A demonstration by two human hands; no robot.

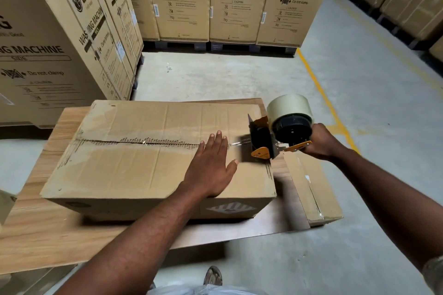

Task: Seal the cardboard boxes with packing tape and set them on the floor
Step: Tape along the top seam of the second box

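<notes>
The cardboard box [158, 151] lies across the middle of the wooden bench [60, 235], its right end near the bench's right edge. The left hand [211, 165] lies flat, fingers [217, 141] spread, on the centre seam. The right hand [321, 141] is closed round the tape dispenser [275, 134] at the box's right end. Judged best: keep the flaps pressed together and draw the dispenser straight along the seam

a light wood-grain rectangular tabletop [36, 230] carries a closed brown cardboard box [134, 170], which lies flat near the tabletop's middle. a second, smaller brown cardboard box [311, 189] rests at the tabletop's right edge, just right of the first. the tabletop stands on a grey concrete floor [359, 93].
</notes>
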